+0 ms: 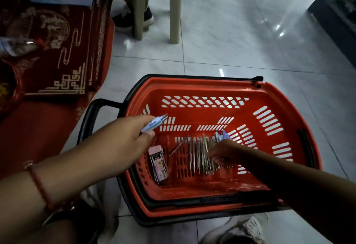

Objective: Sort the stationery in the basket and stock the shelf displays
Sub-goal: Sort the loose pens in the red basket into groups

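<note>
The red basket (269,97) held loose pens (200,153) and a pink box (159,163). The left hand (123,139) pinched blue pens (154,123); the right hand (224,152) curled over the pile, its grasp unclear.

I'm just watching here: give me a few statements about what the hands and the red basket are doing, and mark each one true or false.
1. The left hand holds light blue pens over the red plastic basket. True.
2. The right hand rests on the tiled floor outside the basket. False: it reaches into the basket, onto the pile of thin metallic pens.
3. A pink rectangular box lies in the basket's left part. True.
4. The basket sits on a table. False: it stands on the pale tiled floor.
5. The left wrist wears a red beaded bracelet. True.
</note>
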Demonstrator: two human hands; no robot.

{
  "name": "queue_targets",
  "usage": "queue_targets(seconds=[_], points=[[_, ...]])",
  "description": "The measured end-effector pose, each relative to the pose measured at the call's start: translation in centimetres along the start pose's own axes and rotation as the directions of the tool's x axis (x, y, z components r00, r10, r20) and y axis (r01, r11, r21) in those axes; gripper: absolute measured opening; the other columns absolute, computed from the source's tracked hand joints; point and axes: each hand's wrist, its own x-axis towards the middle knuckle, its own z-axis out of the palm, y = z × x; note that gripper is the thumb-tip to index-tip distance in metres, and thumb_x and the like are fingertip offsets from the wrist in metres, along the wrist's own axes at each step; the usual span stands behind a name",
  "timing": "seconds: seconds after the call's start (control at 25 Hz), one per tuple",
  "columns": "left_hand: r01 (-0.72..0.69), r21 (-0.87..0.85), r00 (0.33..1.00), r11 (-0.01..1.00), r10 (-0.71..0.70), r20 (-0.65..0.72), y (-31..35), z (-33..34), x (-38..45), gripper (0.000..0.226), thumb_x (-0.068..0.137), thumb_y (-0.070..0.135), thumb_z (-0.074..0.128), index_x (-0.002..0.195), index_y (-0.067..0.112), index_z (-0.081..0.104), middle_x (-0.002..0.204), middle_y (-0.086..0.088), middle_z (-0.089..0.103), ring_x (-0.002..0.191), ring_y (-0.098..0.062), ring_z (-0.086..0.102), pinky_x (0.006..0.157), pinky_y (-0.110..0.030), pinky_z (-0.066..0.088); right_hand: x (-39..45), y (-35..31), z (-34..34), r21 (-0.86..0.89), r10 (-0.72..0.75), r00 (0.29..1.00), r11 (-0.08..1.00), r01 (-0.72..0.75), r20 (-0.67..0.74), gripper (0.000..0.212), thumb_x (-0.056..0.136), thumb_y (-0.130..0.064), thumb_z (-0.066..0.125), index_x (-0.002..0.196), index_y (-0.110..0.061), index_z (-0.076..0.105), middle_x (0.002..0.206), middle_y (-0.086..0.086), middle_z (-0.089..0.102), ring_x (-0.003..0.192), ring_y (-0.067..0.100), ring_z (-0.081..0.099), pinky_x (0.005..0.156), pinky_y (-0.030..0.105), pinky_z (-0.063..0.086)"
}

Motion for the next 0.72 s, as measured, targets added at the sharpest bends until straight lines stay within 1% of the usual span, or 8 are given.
queue_targets(seconds=[0.08, 0.2, 0.32, 0.4, 0.48, 0.56, 0.64, 0.72], points=[[-0.003, 0.006, 1.0, 1.0, 0.003, -0.004, -0.2, -0.2, 0.2, 0.013, 0.093, 0.038, 0.049, 0.099, 0.042, 0.059, 0.079, 0.004, 0.069, 0.07, -0.015, 0.065, 0.066, -0.049, 0.052, 2.4, -0.6, 1.0, -0.098, 0.032, 0.999, 0.995, -0.035, -0.026, 0.03, 0.093, -0.011, 0.062, 0.065, -0.01, 0.052, 0.042, -0.002, 0.051, 0.033, 0.009, 0.047, 0.038, 0.018, 0.037], [0.031, -0.037, 0.999, 0.999, -0.03, 0.015, -1.0, -0.2, 1.0, 0.015, 0.093, 0.041, 0.049, 0.103, 0.047, 0.06, 0.082, 0.007, 0.07, 0.072, -0.012, 0.066, 0.067, -0.047, 0.053, 7.4, -1.2, 2.5, -0.127, 0.046, 0.992, 0.99, -0.061, -0.114, 0.015, 0.086, -0.007, 0.067, 0.075, -0.01, 0.058, 0.055, 0.002, 0.062, 0.044, 0.011, 0.057, 0.042, 0.017, 0.046], [0.095, -0.042, 0.995, 0.995, -0.094, 0.028, -2.3, -0.3, 1.8, 0.014, 0.092, 0.043, 0.048, 0.093, 0.04, 0.062, 0.077, 0.006, 0.068, 0.068, -0.013, 0.064, 0.065, -0.047, 0.052, 10.7, -1.7, 4.3, -0.284, 0.263, 0.963, 0.92, -0.27, -0.06, 0.032, 0.097, -0.02, 0.058, 0.07, -0.011, 0.047, 0.042, 0.001, 0.052, 0.029, 0.01, 0.047, 0.038, 0.015, 0.038], [0.131, -0.036, 0.991, 0.991, -0.13, 0.031, -2.7, -0.4, 2.1, 0.018, 0.088, 0.047, 0.045, 0.095, 0.042, 0.06, 0.077, 0.007, 0.068, 0.066, -0.012, 0.064, 0.064, -0.046, 0.052, 11.5, -2.2, 4.9, -0.357, 0.257, 0.963, 0.894, -0.27, -0.085, 0.029, 0.098, -0.021, 0.058, 0.073, -0.01, 0.048, 0.053, 0.002, 0.054, 0.034, 0.01, 0.047, 0.036, 0.015, 0.037], [0.153, -0.035, 0.988, 0.988, -0.152, 0.031, -3.1, -0.4, 2.5, 0.021, 0.087, 0.05, 0.043, 0.1, 0.044, 0.058, 0.08, 0.007, 0.068, 0.063, -0.012, 0.064, 0.06, -0.044, 0.053, 10.8, -2.9, 5.1, -0.436, 0.167, 0.98, 0.878, -0.197, -0.106, 0.021, 0.095, -0.021, 0.064, 0.082, -0.009, 0.053, 0.065, 0.003, 0.054, 0.046, 0.01, 0.05, 0.034, 0.017, 0.04], [0.153, -0.033, 0.988, 0.988, -0.152, 0.026, -3.4, -0.1, 2.9, 0.018, 0.089, 0.049, 0.045, 0.101, 0.044, 0.057, 0.078, 0.007, 0.067, 0.06, -0.012, 0.063, 0.058, -0.044, 0.053, 8.9, -3.8, 5.3, -0.524, 0.049, 0.996, 0.848, -0.081, -0.075, 0.019, 0.093, -0.026, 0.065, 0.084, -0.013, 0.056, 0.067, 0.0, 0.054, 0.051, 0.009, 0.049, 0.037, 0.017, 0.041], [0.129, -0.021, 0.991, 0.991, -0.129, 0.03, -3.3, 0.1, 3.1, 0.013, 0.093, 0.046, 0.047, 0.1, 0.043, 0.057, 0.075, 0.006, 0.066, 0.058, -0.013, 0.062, 0.058, -0.043, 0.052, 5.9, -5.1, 5.5, -0.534, -0.177, 0.984, 0.83, 0.16, 0.02, 0.02, 0.093, -0.03, 0.062, 0.076, -0.021, 0.057, 0.07, -0.005, 0.056, 0.06, 0.009, 0.054, 0.049, 0.017, 0.044], [0.099, 0.021, 0.995, 0.995, -0.099, 0.015, -3.0, 0.2, 3.3, 0.011, 0.095, 0.043, 0.049, 0.092, 0.037, 0.058, 0.072, 0.004, 0.064, 0.059, -0.014, 0.059, 0.059, -0.042, 0.051, 0.5, -7.0, 5.2, -0.441, -0.367, 0.927, 0.821, 0.362, 0.079, 0.015, 0.096, -0.032, 0.059, 0.086, -0.021, 0.061, 0.079, -0.008, 0.06, 0.073, 0.01, 0.06, 0.058, 0.017, 0.045]])
